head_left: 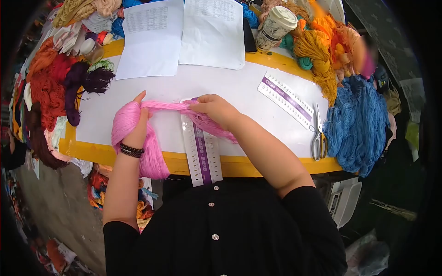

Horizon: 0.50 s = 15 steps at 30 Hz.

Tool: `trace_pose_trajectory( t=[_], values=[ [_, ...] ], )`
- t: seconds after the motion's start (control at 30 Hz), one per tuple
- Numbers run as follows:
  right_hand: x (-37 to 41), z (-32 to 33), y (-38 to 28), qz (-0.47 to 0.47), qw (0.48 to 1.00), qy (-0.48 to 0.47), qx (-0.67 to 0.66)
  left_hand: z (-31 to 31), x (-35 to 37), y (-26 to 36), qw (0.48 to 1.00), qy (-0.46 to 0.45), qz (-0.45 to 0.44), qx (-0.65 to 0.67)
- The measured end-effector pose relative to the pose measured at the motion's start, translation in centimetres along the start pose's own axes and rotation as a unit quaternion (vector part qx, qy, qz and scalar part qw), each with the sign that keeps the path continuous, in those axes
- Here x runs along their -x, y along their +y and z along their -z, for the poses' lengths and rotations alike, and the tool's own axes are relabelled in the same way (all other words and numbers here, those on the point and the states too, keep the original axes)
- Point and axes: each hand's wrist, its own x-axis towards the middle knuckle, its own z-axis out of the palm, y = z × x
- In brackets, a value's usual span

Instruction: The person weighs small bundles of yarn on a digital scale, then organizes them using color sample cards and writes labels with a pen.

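A thick skein of pink embroidery thread (154,158) drapes over my left hand (142,115) and wrist, hiding most of those fingers. One fingertip points up above it, and a strand bundle passes through this hand. My right hand (209,109) pinches the other end of that bundle, with loose pink strands trailing below toward the forearm. Under the right hand lies a white-and-purple card with punched holes (200,152), its lower end overhanging the table's front edge. The bundle stretches roughly level between both hands.
Another holed card (286,99) lies at right, near scissors (318,138) and blue skeins (357,126). Printed sheets (149,50) and a lidded cup (276,27) stand at the back. Red thread (48,92) piles up left, orange thread (317,48) back right. The table edge (248,166) is yellow.
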Motion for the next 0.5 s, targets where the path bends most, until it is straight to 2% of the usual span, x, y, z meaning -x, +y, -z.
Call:
trace_pose_trajectory(
  t=[0.03, 0.1, 0.13, 0.2, 0.23, 0.27, 0.3, 0.33, 0.4, 0.43, 0.5],
  values=[
    [0.0, 0.1, 0.0, 0.0, 1.0, 0.001, 0.0, 0.2, -0.5, 0.4, 1.0, 0.0, -0.001, 0.001],
    [0.0, 0.2, 0.1, -0.013, 1.0, 0.004, -0.022, 0.7, -1.4, 1.0, 0.967, -0.027, 0.092, 0.236],
    [0.0, 0.2, 0.1, -0.013, 1.0, 0.004, -0.023, 1.4, -1.3, 2.0, 0.914, -0.049, 0.121, 0.384],
    [-0.1, 0.3, -0.1, -0.018, 0.999, -0.005, -0.048, 3.5, -1.2, 2.8, 0.827, -0.097, 0.151, 0.532],
    [0.0, 0.3, -0.1, -0.016, 0.999, -0.004, -0.051, 3.9, -0.9, 3.5, 0.865, -0.059, 0.146, 0.477],
    [0.0, 0.1, -0.1, -0.004, 0.999, 0.012, -0.05, 4.9, -1.0, 2.3, 0.929, -0.082, 0.095, 0.348],
    [0.1, 0.1, -0.1, 0.006, 0.998, 0.027, -0.048, 5.3, -0.9, 2.0, 0.971, -0.102, 0.041, 0.212],
    [0.2, 0.1, -0.3, 0.006, 0.998, 0.03, -0.052, 5.1, -0.5, 1.5, 0.991, -0.085, 0.01, 0.105],
    [0.2, 0.1, -0.7, -0.007, 1.0, 0.025, 0.0, 4.7, 0.0, 1.6, 0.99, -0.072, -0.015, -0.122],
    [0.0, 0.1, -0.6, -0.006, 1.0, 0.022, 0.002, 4.1, 0.2, 1.5, 0.948, -0.03, -0.118, -0.293],
    [-0.2, 0.0, -0.5, -0.01, 0.999, 0.001, -0.03, 2.8, 0.1, 2.1, 0.963, 0.018, -0.034, -0.265]
  ],
)
